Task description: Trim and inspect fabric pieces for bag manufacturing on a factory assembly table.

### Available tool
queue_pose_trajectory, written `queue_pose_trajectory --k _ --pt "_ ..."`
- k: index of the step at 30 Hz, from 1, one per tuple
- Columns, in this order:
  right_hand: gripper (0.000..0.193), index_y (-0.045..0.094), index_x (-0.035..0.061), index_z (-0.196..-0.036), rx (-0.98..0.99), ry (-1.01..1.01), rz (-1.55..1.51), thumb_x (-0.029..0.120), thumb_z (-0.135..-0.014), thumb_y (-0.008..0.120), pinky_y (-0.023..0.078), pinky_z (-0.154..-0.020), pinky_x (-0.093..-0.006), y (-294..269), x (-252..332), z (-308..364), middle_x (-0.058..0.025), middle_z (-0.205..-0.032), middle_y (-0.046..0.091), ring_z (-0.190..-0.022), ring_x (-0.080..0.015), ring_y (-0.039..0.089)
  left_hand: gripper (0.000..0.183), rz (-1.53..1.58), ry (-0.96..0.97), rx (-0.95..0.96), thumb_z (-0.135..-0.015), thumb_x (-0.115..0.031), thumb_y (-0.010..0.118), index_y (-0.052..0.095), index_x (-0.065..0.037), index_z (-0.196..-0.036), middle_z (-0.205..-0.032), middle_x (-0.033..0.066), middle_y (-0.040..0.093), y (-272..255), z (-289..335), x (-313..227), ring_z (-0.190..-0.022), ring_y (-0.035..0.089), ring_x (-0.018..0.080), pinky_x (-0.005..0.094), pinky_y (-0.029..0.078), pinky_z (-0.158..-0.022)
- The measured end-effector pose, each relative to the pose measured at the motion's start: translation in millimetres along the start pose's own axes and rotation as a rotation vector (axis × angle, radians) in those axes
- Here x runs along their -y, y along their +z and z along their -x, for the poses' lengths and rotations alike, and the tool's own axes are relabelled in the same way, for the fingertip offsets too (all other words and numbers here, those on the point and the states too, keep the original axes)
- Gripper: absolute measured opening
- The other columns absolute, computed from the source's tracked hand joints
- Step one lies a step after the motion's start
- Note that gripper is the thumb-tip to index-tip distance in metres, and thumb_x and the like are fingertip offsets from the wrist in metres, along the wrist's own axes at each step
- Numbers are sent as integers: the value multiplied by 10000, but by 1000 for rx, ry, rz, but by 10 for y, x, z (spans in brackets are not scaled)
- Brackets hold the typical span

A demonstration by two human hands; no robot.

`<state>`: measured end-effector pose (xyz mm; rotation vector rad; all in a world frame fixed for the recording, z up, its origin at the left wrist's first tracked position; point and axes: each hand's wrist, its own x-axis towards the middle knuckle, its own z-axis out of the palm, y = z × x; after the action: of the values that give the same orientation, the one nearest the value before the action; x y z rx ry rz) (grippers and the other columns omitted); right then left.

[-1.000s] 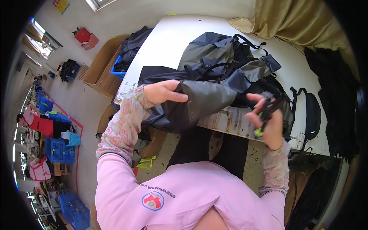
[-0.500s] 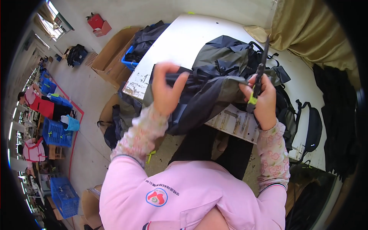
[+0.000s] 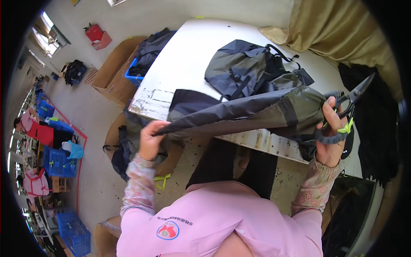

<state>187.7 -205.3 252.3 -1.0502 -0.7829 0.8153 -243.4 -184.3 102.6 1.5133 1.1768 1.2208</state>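
Note:
A long black and olive fabric piece (image 3: 239, 113) with a sewn seam is stretched between my hands over the table's near edge. My left hand (image 3: 150, 139) is closed, pinching its left end. At the other end my right hand (image 3: 332, 137) grips the fabric's gathered olive end. Black scissors (image 3: 361, 89) hang on that same hand, their blades pointing up and away to the right. A bright yellow-green strip is tied at their handle. Beyond the stretched fabric, a crumpled black and olive backpack (image 3: 233, 70) lies on the white table (image 3: 182, 55).
Past the table's far left edge stands a blue crate (image 3: 133, 76) of dark fabric beside a cardboard box (image 3: 112, 70). More dark pieces (image 3: 124, 147) lie in a box left of my legs. Black fabric (image 3: 372, 141) and a gold curtain (image 3: 334, 32) hang at the right. People work far left.
My hands have moved apart, left hand down and left, right hand out to the right, pulling the fabric taut. The scissors have swung toward the right.

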Motion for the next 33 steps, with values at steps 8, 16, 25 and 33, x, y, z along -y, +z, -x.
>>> queue_pose_trajectory --k 8,16,25,33 --pt "213 521 81 -902 -141 -15 482 65 -810 713 412 -534 -204 -1066 -90 413 16 -737 548 -579 -75 519 308 136 -292 615 -793 7 618 595 -5 -1100 -1012 72 656 53 -980 -530 -954 613 141 262 479 -852" --pt "253 536 29 -874 -143 289 634 146 -816 752 438 -514 -255 -2400 -1411 476 -3 -691 547 -555 -102 535 193 76 -413 872 -869 -81 666 673 6 -1042 -952 -4 668 1071 -1387 481 -887 591 75 231 470 -829" --pt "320 507 0 -910 111 -238 1183 93 -744 763 450 -603 -323 -1253 -1027 255 -127 -744 612 -644 -270 580 185 56 -150 757 -843 -107 704 686 -33 -1012 -966 12 665 1305 -1099 429 -905 585 87 237 473 -820" --pt "563 562 51 -901 749 -536 1223 407 -580 856 437 -627 -369 -238 -1417 38 -66 -732 576 -673 -274 572 152 184 -316 727 -853 -58 674 672 -17 -1000 -937 0 657 1323 -923 292 -875 583 66 213 470 -800"
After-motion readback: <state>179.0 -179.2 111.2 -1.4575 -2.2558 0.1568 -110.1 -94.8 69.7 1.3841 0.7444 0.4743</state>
